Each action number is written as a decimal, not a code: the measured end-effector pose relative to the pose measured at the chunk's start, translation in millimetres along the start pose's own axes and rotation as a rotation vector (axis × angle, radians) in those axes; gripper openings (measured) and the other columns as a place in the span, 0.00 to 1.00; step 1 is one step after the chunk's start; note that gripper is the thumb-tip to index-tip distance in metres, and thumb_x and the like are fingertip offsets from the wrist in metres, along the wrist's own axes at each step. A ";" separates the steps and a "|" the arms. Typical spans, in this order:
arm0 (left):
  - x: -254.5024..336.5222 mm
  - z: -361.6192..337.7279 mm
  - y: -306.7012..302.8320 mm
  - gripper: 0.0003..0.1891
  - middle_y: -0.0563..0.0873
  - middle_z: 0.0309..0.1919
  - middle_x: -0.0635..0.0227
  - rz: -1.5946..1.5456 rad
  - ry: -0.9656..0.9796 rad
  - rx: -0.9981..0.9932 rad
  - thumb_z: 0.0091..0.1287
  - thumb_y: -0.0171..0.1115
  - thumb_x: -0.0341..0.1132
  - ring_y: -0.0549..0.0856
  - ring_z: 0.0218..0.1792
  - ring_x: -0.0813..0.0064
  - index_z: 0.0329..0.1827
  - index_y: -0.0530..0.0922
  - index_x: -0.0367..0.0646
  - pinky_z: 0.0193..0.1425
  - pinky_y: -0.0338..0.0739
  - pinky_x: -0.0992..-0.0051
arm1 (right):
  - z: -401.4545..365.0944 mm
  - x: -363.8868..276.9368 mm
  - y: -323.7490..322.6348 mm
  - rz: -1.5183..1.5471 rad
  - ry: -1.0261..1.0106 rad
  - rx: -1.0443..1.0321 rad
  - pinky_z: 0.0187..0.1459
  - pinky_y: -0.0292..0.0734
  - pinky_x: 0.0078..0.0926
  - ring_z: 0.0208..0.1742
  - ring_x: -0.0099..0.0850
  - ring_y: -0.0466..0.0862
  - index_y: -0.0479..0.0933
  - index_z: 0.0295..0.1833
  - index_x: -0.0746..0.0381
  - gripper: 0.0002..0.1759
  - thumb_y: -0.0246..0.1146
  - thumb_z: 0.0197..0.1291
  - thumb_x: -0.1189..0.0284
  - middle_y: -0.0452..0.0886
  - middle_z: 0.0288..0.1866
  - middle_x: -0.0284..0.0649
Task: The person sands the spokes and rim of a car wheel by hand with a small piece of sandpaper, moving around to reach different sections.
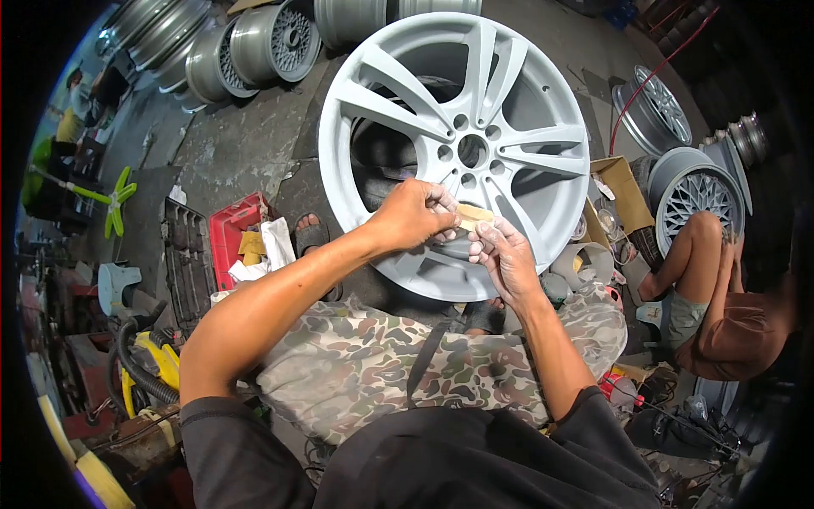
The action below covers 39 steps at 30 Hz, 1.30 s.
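A folded, yellowish piece of sandpaper (475,215) is pinched between both of my hands, held over the lower part of a large pale grey alloy wheel rim (530,156). My left hand (417,212) grips its left end, with fingers curled and whitened by dust. At the other end, my right hand (507,256) closes thumb and fingers on the lower right corner. The rim stands face-up, tilted in front of my knees, with double spokes and a round centre hole. Part of a dark tyre shows through its openings.
Several metal rims (275,41) line the back left. A red crate (236,233) with paper and yellow pieces stands left; a cardboard box (626,191) is to the right. Another person (721,314) crouches at the right beside a mesh-spoke rim (697,204). A green fan (114,202) stands far left.
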<state>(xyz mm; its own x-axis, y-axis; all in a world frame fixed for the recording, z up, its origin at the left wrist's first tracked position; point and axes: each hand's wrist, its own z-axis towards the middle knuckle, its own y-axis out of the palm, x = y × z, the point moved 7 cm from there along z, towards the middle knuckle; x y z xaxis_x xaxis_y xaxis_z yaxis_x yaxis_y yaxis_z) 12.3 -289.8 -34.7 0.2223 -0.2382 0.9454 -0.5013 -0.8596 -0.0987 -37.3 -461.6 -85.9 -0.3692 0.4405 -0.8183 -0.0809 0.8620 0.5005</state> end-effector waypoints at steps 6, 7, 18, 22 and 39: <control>35.5 -17.1 -8.1 0.14 0.92 0.35 0.50 0.551 0.245 0.047 0.73 0.66 0.34 0.90 0.31 0.58 0.49 0.86 0.28 0.44 0.85 0.63 | -3.7 -17.7 4.7 -0.420 -0.082 0.184 0.43 0.85 0.25 0.40 0.28 0.88 0.85 0.60 0.71 0.17 0.65 0.78 0.69 0.89 0.47 0.42; 29.4 -16.6 -13.8 0.14 0.92 0.35 0.50 0.545 0.242 0.054 0.73 0.66 0.34 0.90 0.31 0.58 0.49 0.86 0.28 0.44 0.85 0.63 | -0.2 -18.9 2.5 -0.425 -0.076 0.178 0.43 0.85 0.25 0.40 0.28 0.88 0.85 0.60 0.71 0.17 0.65 0.78 0.69 0.89 0.47 0.42; -11.6 -27.1 -31.0 0.31 0.88 0.43 0.33 0.853 0.250 0.125 0.82 0.51 0.52 0.87 0.46 0.33 0.48 0.81 0.22 0.55 0.80 0.45 | 46.0 -31.7 62.9 -1.508 -0.837 -0.274 0.51 0.80 0.44 0.48 0.46 0.83 0.88 0.51 0.66 0.10 0.70 0.65 0.76 0.84 0.49 0.46; 19.3 -45.4 -45.7 0.32 0.88 0.44 0.34 0.794 0.022 -0.079 0.82 0.52 0.53 0.88 0.48 0.34 0.48 0.82 0.22 0.57 0.80 0.48 | 30.2 -19.3 84.5 -1.554 -0.791 -0.352 0.53 0.81 0.45 0.47 0.49 0.84 0.88 0.47 0.66 0.09 0.68 0.67 0.72 0.85 0.48 0.47; 45.9 -86.9 -139.7 0.28 0.91 0.33 0.47 0.628 0.213 0.425 0.74 0.66 0.48 0.91 0.33 0.65 0.60 0.85 0.26 0.45 0.83 0.63 | 55.7 -12.8 77.7 -1.738 -0.499 -0.335 0.42 0.85 0.47 0.38 0.53 0.89 0.90 0.48 0.58 0.14 0.63 0.73 0.62 0.90 0.48 0.49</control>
<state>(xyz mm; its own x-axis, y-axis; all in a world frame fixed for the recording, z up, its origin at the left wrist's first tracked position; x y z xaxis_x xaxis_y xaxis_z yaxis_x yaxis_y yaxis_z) 19.9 -141.4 49.4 -0.1831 -0.6822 0.7079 -0.1077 -0.7018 -0.7042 12.7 -386.3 -52.3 0.5947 -0.7095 -0.3781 -0.2082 0.3184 -0.9248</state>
